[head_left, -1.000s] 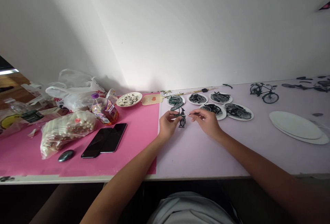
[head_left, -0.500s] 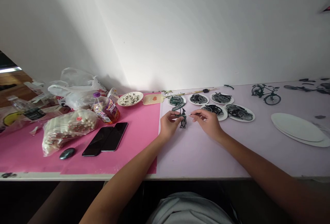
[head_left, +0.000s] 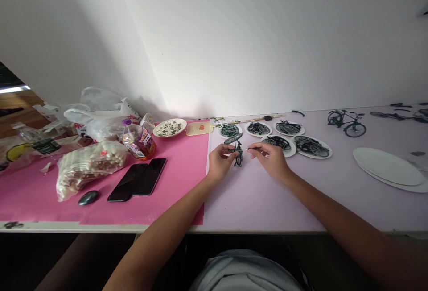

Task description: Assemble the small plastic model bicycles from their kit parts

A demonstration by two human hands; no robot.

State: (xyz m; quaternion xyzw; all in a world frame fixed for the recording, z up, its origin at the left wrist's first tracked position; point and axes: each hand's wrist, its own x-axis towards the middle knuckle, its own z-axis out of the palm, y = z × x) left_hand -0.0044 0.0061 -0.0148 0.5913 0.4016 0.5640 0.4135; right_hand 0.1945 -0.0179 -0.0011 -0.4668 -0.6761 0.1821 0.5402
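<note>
A small dark model bicycle [head_left: 238, 160], only partly assembled as far as it shows, is pinched in my left hand [head_left: 219, 162]. One of its wheels [head_left: 233, 139] sticks out above the fingers. My right hand [head_left: 272, 160] grips a thin tool with a silvery shaft and dark end, which looks like a small screwdriver [head_left: 244, 149]. Its shaft lies level and points left at the bicycle. Where the tip meets the bicycle, my left fingers hide it. Both hands are closed, just above the lilac tabletop [head_left: 261, 204].
Behind my hands, white plates hold bicycle parts, among them wheels [head_left: 310, 146]. A finished-looking model bicycle [head_left: 347, 122] and white oval plates [head_left: 388, 166] lie right. On the pink cover, left, are phones [head_left: 137, 179], a mouse [head_left: 88, 197], a bottle [head_left: 138, 141] and a bag of pale sticks [head_left: 90, 164].
The camera view has shifted very slightly. My hands, the bicycle and the screwdriver keep nearly the same pose.
</note>
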